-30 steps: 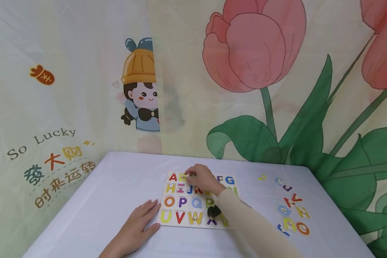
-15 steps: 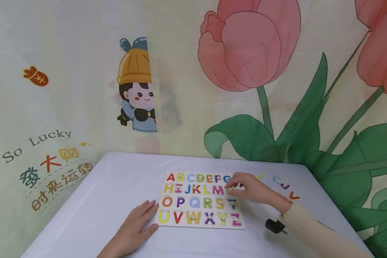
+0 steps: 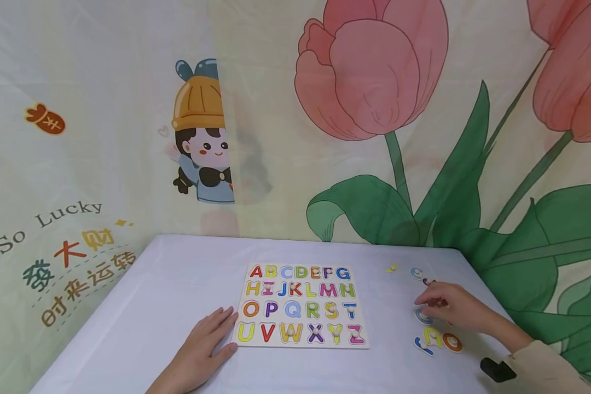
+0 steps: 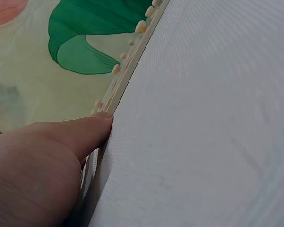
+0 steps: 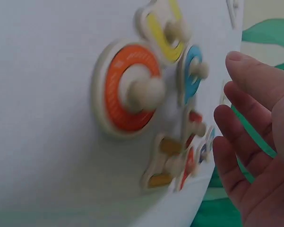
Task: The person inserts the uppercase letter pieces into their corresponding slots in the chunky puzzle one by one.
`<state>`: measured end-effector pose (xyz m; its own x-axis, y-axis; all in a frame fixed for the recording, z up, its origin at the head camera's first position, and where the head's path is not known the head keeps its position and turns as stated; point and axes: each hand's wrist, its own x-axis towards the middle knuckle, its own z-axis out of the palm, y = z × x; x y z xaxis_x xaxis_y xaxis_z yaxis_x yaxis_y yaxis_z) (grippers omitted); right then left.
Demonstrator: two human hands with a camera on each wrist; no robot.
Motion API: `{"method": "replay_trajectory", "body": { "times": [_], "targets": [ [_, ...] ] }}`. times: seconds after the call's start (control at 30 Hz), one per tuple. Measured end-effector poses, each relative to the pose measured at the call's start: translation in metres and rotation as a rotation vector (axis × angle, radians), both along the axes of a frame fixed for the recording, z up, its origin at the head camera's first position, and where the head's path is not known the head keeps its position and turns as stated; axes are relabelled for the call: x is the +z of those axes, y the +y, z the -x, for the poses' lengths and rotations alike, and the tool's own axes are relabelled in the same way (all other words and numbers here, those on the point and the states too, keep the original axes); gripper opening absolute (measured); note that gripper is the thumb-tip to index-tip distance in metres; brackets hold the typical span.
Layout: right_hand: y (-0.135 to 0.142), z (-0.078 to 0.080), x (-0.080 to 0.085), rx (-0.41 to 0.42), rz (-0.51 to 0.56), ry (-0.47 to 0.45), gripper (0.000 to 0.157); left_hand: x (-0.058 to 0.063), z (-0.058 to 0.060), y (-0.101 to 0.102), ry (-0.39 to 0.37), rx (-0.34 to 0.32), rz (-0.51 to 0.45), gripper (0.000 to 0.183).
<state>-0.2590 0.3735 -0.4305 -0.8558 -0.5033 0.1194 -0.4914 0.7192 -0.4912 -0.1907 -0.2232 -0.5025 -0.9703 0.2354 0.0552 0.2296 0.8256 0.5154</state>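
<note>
My left hand point(image 3: 202, 347) rests on the table with fingertips and thumb at the left edge of a white alphabet puzzle board point(image 3: 300, 347). In the left wrist view its thumb point(image 4: 92, 130) presses the board's edge. My right hand point(image 3: 458, 309) hovers over loose knobbed letter pieces to the right of the board. The right wrist view shows its fingers loosely bent and apart, nothing between them, close to a blue Q piece point(image 5: 193, 87). Nearby lie an orange O piece point(image 5: 111, 90), a yellow U piece point(image 5: 158, 35) and a brownish H piece point(image 5: 154, 163). Part of the group is hidden under the hand.
A blue J piece point(image 3: 423, 347) lies at the front of the loose group. Farther back are a small yellow piece point(image 3: 391, 268) and a light blue piece point(image 3: 416, 273). Behind the white table point(image 3: 177, 284) hangs a printed curtain point(image 3: 266, 109).
My right hand has moved from the board's top row, past its right edge, to the loose letters at the right. My left hand stays at the board's edge. The head view has shifted slightly right.
</note>
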Motion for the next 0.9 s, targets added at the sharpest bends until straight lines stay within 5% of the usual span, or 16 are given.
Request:
{"method": "replay_trajectory", "body": {
  "times": [0.43, 0.9],
  "targets": [
    [0.025, 0.0, -0.023, 0.042, 0.077, -0.044, 0.015, 0.001, 0.002, 0.003, -0.04, 0.025, 0.008, 0.071],
    [0.01, 0.003, -0.02, 0.062, 0.053, 0.023, 0.006, 0.007, -0.003, 0.001, -0.014, 0.001, -0.004, 0.069]
  ]
}}
